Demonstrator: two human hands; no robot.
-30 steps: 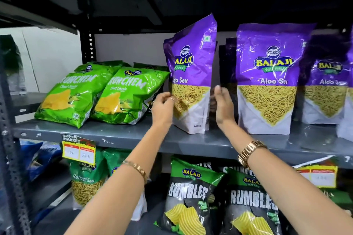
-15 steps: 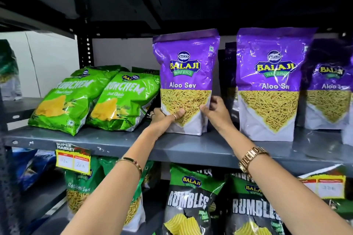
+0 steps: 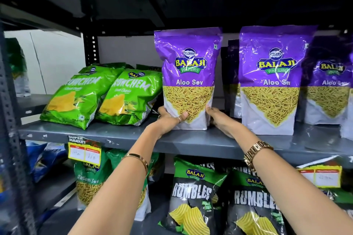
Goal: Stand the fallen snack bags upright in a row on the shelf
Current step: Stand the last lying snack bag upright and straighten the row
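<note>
Both hands at the base of one purple Aloo Sev bag [image 3: 188,80] on the middle shelf [image 3: 114,136]: left hand [image 3: 170,119] clamped on the lower left corner, thumb across the front; right hand [image 3: 219,120] pressed against the lower right edge, fingers mostly hidden behind the bag. Standing upright now, bottom flat on the shelf board, label facing forward, top seam level. To its right, apart by a gap, a second Aloo Sev bag [image 3: 271,82] also upright, and a third one [image 3: 328,86] further right, partly cut by the picture edge; more purple bags behind them in shadow, too dark to count. So the purple row looks mostly done, probably only the release of the held bag left, and maybe a small push to the right to close the gap. To the left, two green Crunchem bags [image 3: 76,97] [image 3: 131,95], leaning back and overlapping, not upright; likely the remaining work, if counted as fallen. On the lower shelf, black Rumbles bags [image 3: 193,194] leaning a little, and a Ratlami Sev bag [image 3: 89,183] partly hidden by the price tag [image 3: 84,150]. Judged roughly half finished on this shelf.
</note>
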